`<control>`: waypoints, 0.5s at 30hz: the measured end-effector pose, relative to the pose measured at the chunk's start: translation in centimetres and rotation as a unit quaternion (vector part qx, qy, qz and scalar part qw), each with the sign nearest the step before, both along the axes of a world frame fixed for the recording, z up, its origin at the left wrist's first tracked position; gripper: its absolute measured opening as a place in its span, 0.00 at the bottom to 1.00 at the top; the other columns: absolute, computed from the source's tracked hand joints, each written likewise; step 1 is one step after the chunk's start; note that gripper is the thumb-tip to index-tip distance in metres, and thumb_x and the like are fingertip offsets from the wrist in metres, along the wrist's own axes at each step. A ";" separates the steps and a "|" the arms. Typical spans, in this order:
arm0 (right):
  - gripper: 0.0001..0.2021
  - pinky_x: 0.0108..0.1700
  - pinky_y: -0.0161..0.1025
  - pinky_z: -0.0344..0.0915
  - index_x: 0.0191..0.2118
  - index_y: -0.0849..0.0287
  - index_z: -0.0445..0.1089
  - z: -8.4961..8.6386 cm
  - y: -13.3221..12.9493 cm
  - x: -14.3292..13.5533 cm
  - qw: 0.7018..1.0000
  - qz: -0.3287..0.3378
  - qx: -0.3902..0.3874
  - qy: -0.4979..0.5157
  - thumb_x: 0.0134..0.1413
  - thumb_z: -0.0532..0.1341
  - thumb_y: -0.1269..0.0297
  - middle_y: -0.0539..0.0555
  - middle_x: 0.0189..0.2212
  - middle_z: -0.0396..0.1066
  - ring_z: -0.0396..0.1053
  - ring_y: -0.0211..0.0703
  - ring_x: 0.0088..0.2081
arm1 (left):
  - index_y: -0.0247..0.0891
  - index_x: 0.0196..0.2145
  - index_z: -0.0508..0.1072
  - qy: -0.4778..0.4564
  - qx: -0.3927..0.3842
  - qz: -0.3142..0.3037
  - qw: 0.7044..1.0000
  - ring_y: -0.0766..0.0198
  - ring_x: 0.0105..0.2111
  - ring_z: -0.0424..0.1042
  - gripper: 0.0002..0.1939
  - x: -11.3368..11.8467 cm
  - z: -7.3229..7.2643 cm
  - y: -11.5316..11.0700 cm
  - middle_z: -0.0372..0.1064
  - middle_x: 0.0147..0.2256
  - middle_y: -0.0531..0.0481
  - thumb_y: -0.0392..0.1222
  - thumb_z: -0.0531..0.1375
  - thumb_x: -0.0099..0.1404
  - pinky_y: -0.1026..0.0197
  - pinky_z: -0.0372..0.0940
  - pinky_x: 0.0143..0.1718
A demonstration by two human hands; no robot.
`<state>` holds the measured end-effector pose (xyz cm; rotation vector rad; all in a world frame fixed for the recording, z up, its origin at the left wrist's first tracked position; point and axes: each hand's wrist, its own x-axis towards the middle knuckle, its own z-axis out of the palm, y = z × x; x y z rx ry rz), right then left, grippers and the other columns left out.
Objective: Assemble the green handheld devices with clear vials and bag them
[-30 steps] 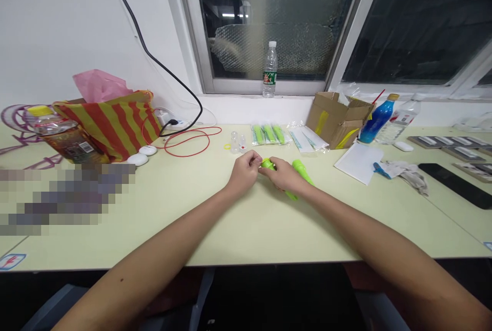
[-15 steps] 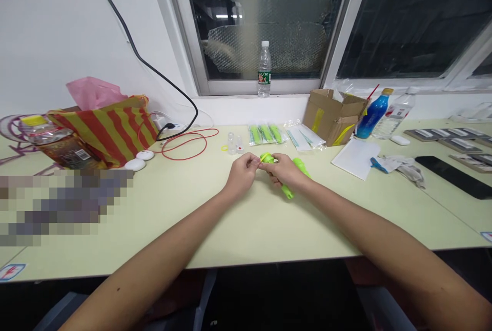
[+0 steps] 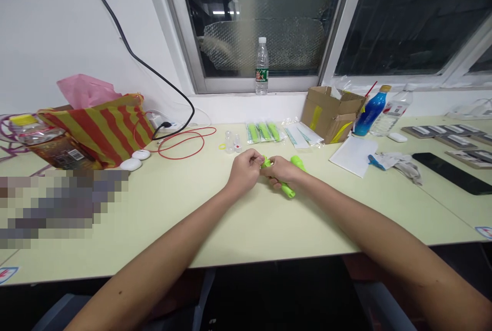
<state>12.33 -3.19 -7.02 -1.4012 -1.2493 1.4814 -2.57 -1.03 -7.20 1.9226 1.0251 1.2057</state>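
In the head view, my right hand [image 3: 283,169] is wrapped round a lime-green plastic tube-shaped part [image 3: 287,190], whose lower end sticks out below the fingers. My left hand [image 3: 246,169] is closed in a pinch at the wider upper end of that part, where a thin yellow ring sits, now mostly covered by the fingers. Just behind the right wrist lies a second lime-green piece [image 3: 297,162]. Beyond my left hand stand several small clear plastic pieces [image 3: 230,142], with another yellow ring [image 3: 222,146] beside them.
Bagged green parts [image 3: 264,132] and a bag with white slips [image 3: 303,135] lie at the back. A cardboard box [image 3: 326,116], white paper [image 3: 353,156] and gloves [image 3: 400,162] are to the right. On the left are a red cable [image 3: 180,158], white cases [image 3: 131,165] and a striped bag [image 3: 111,131].
My left hand has moved slightly right and over the upper end of the green part, hiding most of the yellow ring. The camera view has shifted slightly.
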 end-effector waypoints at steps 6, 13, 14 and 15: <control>0.16 0.14 0.34 0.54 0.22 0.58 0.60 -0.6 -0.2 -0.2 0.976 0.021 0.092 -0.194 0.50 0.65 0.57 0.52 0.14 0.65 0.58 0.35 0.13 | 0.37 0.27 0.69 0.049 0.045 -0.031 0.997 0.63 0.31 0.66 0.07 0.4 0.4 -0.4 0.69 0.28 0.50 0.35 0.54 0.62 0.61 0.58 0.34; 0.18 0.16 0.34 0.56 0.21 0.58 0.60 0.6 -0.4 0.1 0.952 0.035 0.105 -0.286 0.51 0.64 0.52 0.52 0.15 0.67 0.61 0.36 0.13 | 0.37 0.28 0.73 0.056 0.079 -0.027 0.995 0.60 0.40 0.69 0.09 0.0 0.9 0.1 0.68 0.36 0.46 0.35 0.55 0.64 0.58 0.63 0.39; 0.19 0.16 0.34 0.56 0.21 0.58 0.60 0.7 -0.5 0.1 0.949 0.036 0.109 -0.292 0.51 0.64 0.51 0.52 0.15 0.67 0.61 0.37 0.13 | 0.37 0.28 0.74 0.052 0.081 -0.023 0.995 0.58 0.43 0.68 0.09 -0.1 0.9 0.2 0.67 0.39 0.44 0.36 0.56 0.64 0.58 0.63 0.39; 0.20 0.17 0.35 0.56 0.22 0.58 0.60 0.7 -0.5 0.1 0.947 0.037 0.111 -0.299 0.50 0.64 0.50 0.52 0.15 0.67 0.61 0.37 0.13 | 0.37 0.28 0.75 0.047 0.081 -0.019 0.995 0.56 0.47 0.67 0.09 -0.1 0.9 0.3 0.66 0.42 0.43 0.36 0.56 0.63 0.57 0.64 0.40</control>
